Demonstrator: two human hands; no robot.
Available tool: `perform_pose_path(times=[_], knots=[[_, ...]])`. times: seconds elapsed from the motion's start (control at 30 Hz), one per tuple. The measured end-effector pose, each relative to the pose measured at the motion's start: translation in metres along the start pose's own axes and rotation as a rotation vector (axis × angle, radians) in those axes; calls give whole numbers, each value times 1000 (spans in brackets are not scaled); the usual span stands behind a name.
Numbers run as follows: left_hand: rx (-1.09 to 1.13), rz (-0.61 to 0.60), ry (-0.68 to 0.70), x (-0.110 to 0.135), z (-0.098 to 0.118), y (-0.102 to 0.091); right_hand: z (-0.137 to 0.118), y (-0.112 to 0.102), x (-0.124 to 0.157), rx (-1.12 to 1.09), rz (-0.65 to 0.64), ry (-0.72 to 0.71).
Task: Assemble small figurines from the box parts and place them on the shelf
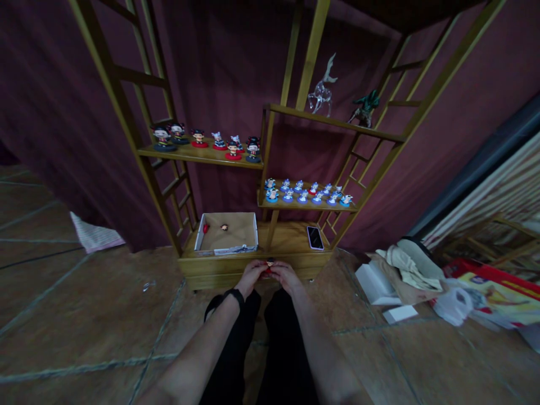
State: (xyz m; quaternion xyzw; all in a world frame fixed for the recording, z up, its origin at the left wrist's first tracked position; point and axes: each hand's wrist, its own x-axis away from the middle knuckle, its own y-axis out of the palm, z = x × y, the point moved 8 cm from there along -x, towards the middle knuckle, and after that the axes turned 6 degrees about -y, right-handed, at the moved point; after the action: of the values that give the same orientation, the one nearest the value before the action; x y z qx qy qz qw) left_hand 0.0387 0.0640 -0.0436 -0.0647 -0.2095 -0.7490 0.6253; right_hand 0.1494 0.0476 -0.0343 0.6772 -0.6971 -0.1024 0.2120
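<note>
Between both hands, just in front of the cabinet's lower edge, is a small figurine (270,262) with a dark-haired head and red below. My left hand (252,274) closes on its left side, and my right hand (284,274) grips it from the right. Fingers cover most of its body. Beyond my hands, a shallow cardboard box (240,228) on the bottom shelf holds a small red piece (206,228) and a little figurine part (224,227) with a dark top. To the right of the box lies a phone (314,238).
Several figurines on round bases line the left shelf (202,157); two rows of blue-white ones fill the lower right shelf (307,206). Above stand a clear deer ornament (323,94) and a dark green statuette (365,108). White boxes (377,284) and bags (453,301) lie on the right floor.
</note>
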Motion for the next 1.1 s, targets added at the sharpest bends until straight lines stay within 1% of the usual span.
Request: perform_pose_path(times=[0.2,0.47,0.63,0.8,0.93,1.1], knots=[[-13,7,35,7,-1,4,1,-2,2,20,-16,-32],[-61,-25,68,8,-7,9,1,-9,5,144,-23,34],[-118,-16,44,14,-7,12,0,-12,9,178,-11,48],[-131,12,29,18,-5,12,0,-14,11,160,19,19],[-98,14,30,14,-7,13,-5,-14,13,115,42,-22],[-73,-5,34,6,-10,13,-9,-17,14,76,53,0]])
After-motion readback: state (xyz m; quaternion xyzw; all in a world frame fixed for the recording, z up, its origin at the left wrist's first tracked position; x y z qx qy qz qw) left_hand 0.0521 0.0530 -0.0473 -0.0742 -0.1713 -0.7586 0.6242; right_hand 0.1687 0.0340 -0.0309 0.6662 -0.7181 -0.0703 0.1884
